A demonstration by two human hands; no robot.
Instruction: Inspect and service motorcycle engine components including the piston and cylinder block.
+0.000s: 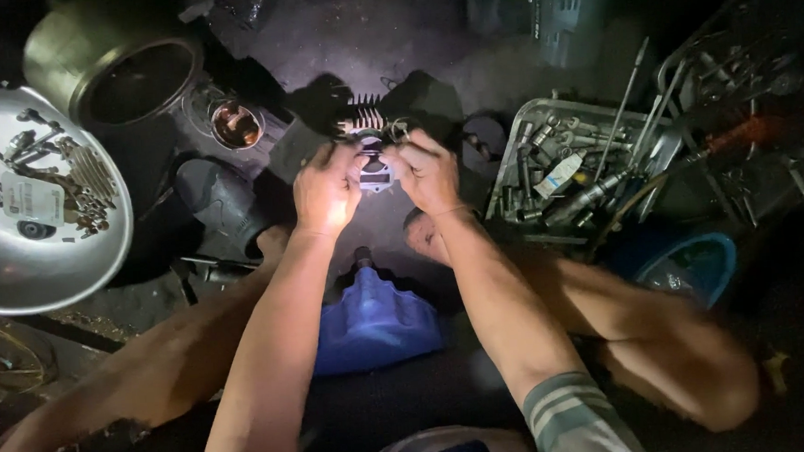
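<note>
Both hands, left hand (pixel 327 189), right hand (pixel 427 171), pinching finned cylinder (pixel 370 150), tray (pixel 529 118) of sockets, pan (pixel 2 284) of bolts

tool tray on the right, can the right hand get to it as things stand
Probably yes, once freed: the right hand now grips the finned metal part with the left hand; the tool tray lies open just beside it.

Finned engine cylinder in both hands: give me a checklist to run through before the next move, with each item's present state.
1. Left hand gripping the finned cylinder: ok.
2. Right hand gripping its other side: ok.
3. Part lit well enough to see: ok, it sits in the bright spot.
4. Small parts contained in the round metal pan: ok.
5. Tools at hand in the metal tray: ok, beside the right hand.
6. Bore clean and undamaged: cannot tell, fingers cover it.
</note>
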